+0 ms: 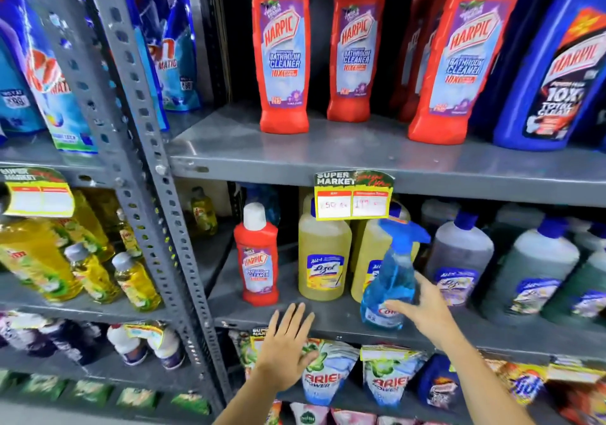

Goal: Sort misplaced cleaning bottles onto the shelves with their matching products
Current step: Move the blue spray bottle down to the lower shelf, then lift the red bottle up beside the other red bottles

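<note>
1. Right hand (423, 309): fingers wrapped around the lower body of a blue spray bottle (390, 280), which stands upright at the front edge of the middle shelf (331, 318), in front of the yellow Lizol bottles (323, 257).
2. Left hand (287, 346): released, fingers spread, holding nothing, just below that shelf's edge.
3. A small red Harpic bottle (259, 260) stands on the same shelf, left of the Lizol.
4. Large red Harpic bottles (283, 47) occupy the shelf above.
</note>
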{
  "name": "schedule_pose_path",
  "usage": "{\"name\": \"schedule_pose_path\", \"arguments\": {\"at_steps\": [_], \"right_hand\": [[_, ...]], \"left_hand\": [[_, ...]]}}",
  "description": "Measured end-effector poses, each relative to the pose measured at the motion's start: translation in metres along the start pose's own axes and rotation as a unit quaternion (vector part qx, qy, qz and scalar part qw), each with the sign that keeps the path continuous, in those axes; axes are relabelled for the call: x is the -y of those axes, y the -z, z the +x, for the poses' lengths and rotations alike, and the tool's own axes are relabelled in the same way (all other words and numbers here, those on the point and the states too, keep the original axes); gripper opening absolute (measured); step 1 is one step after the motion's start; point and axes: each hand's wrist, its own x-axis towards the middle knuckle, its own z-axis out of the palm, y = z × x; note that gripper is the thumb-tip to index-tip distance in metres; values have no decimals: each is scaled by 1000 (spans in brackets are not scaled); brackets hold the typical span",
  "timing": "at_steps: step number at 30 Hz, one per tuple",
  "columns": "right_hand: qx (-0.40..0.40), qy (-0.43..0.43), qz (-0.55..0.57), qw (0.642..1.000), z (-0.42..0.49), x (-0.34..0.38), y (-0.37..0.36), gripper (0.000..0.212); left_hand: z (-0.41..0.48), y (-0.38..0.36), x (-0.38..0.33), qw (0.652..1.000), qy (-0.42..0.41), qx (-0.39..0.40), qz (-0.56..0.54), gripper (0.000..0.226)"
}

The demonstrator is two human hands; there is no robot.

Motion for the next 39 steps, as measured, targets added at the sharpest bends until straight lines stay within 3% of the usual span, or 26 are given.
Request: {"name": "schedule_pose_path", "arguments": {"at_steps": [7,11,14,19,22,26,29,31,32,36,39], "right_hand": [[14,-10,-42,999,7,-12,3,66],[-88,-1,-71,994,-1,-15,-9,72],[-137,-14,-52,989,-7,-20,-15,59],[-90,-28,-36,995,0,-28,-11,47],[-73,-40,-31,996,4,-31,-9,48],[-75,-61,-30,995,-6,-39,-14,60],[-194,-81,55,976,-32,-44,-30,73],[-280,-40,101,954,-53,-44,-44,51],[-284,-13,107,953,-63,-42,-53,43],[-146,70,27,986,-72,-27,-88,29],[-35,106,-28,993,-50,3,-118,20]], "left_hand": [[0,0,-3,999,18,45,17,69],[0,0,-4,999,2,8,32,79],[-1,3,-6,999,-16,-18,41,84],[-2,7,-6,999,-6,-11,43,84],[-2,5,-5,999,17,14,42,74],[0,-7,-2,999,-11,-20,29,67],[-6,-3,5,996,-28,-80,38,57],[-17,3,15,992,-27,-123,23,50],[-24,7,22,988,-14,-152,16,49],[-50,14,58,960,87,-263,-25,54],[-54,14,73,965,138,-218,-47,60]]}}
